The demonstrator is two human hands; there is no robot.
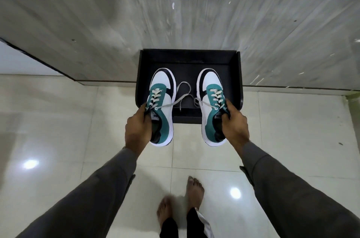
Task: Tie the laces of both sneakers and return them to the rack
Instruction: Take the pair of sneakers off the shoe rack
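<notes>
Two white, teal and black sneakers are held side by side in the air above a black rack [238, 74] that stands against the wall. My left hand [137, 128] grips the left sneaker [164, 89] by its tongue and collar. My right hand [234, 126] grips the right sneaker [210, 91] the same way. Toes point away from me, over the rack's top shelf. The pale laces [183, 93] hang loose and untied between the two shoes, drooping toward the shelf.
A grey streaked marble wall [175, 7] rises behind the rack. Glossy cream floor tiles [58, 120] spread around it. My bare feet [194, 189] stand on the tiles below, one blurred. A dark wall edge [39, 58] runs diagonally at left.
</notes>
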